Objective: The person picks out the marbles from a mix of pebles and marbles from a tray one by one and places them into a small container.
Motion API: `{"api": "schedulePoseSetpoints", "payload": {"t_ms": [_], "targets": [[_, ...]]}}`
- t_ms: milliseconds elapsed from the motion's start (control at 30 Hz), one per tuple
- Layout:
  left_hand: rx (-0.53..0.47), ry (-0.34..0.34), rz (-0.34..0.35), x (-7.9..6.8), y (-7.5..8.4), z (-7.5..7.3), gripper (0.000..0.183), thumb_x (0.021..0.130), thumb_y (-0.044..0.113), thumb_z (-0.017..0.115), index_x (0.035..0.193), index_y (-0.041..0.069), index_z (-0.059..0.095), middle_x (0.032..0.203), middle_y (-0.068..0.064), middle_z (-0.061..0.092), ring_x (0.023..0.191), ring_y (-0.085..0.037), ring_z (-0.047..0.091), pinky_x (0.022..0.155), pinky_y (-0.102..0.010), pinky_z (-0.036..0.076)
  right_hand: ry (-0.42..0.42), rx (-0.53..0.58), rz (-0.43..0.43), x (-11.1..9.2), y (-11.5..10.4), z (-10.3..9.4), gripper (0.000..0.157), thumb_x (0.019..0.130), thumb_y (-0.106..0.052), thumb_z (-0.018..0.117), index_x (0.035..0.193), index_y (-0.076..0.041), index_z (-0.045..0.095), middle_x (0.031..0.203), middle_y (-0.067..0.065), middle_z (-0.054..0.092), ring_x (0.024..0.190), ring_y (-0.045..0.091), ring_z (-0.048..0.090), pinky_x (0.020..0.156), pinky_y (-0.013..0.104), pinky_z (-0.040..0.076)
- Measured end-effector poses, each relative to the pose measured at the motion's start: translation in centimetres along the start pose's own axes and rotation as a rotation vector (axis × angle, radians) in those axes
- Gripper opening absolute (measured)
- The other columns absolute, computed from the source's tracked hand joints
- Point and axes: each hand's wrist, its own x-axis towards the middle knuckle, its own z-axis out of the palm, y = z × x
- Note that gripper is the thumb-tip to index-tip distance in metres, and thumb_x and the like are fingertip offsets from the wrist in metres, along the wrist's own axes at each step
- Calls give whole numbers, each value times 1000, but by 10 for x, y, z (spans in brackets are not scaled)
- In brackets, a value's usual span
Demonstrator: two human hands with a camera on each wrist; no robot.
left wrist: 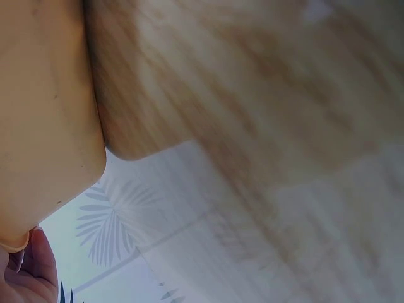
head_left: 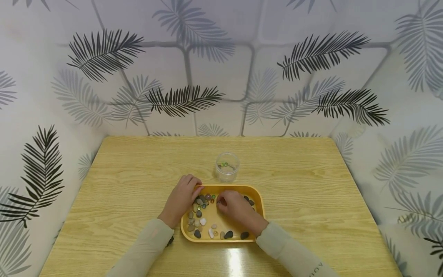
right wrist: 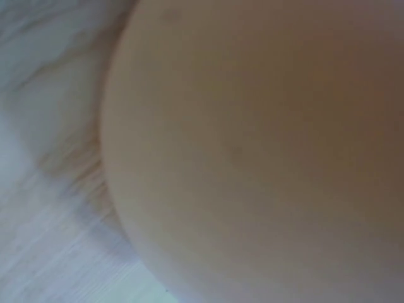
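Note:
A yellow tray [head_left: 261, 200] holds river stones, white pebbles and small glass marbles [head_left: 199, 207]. At its far left corner, my left hand [head_left: 182, 198] grips the rim, fingers bent over the edge. In the left wrist view the fingers of that left hand [left wrist: 35, 271] show at the tray's corner, beside its outer wall [left wrist: 50, 120]. My right hand [head_left: 235, 206] reaches inside the tray, its thumb and index fingertips close together beside a green marble [head_left: 213, 196]. A small dark spot shows at those fingertips; I cannot tell whether they hold it. Blurred tray wall fills most of the right wrist view.
Just behind the tray stands a clear round cup [head_left: 227, 167] with a few green marbles in it. Dark stones [head_left: 228, 234] lie along the tray's near side. The wooden table [head_left: 304, 184] meets a leaf-patterned backdrop [head_left: 221, 69] at the back and sides.

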Motion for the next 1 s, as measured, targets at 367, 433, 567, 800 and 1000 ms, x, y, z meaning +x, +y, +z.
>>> {"api": "schedulePoseSetpoints", "payload": {"t_ms": [367, 433, 567, 800, 1000], "targets": [[5, -8, -15, -1, 2, -2, 11, 90, 22, 64, 96, 14, 60, 92, 3, 52, 83, -13, 47, 71, -26, 45, 40, 18, 23, -2, 2, -6, 6, 86, -18, 66, 90, -13, 68, 86, -6, 62, 78, 6, 56, 70, 24, 49], [6, -3, -10, 0, 3, -3, 11, 89, 21, 65, 96, 13, 60, 92, 3, 52, 83, -13, 47, 71, -26, 45, 54, 15, 9, -3, 2, -8, 7, 86, -17, 66, 90, -13, 69, 86, -5, 62, 78, 6, 56, 69, 23, 48], [15, 3, -5, 0, 3, -3, 12, 89, 21, 65, 95, 13, 60, 92, 2, 52, 83, -13, 47, 71, -26, 46, 86, 41, -24, -5, 4, -13, 7, 85, -15, 66, 90, -11, 69, 86, -4, 63, 77, 6, 56, 69, 23, 48], [18, -3, -10, 0, 3, -3, 11, 90, 22, 64, 96, 13, 60, 92, 2, 52, 83, -14, 47, 71, -26, 46, 142, 89, -56, -6, 6, -25, 8, 85, -12, 68, 93, -9, 68, 90, -2, 63, 81, 10, 60, 70, 23, 50], [10, -1, -9, 0, 3, -2, 11, 90, 22, 64, 96, 13, 60, 93, 2, 52, 84, -13, 47, 71, -26, 46, 207, 73, -68, -6, 9, -37, 9, 84, -12, 70, 92, -11, 68, 89, -3, 64, 80, 9, 61, 71, 23, 51]]}}
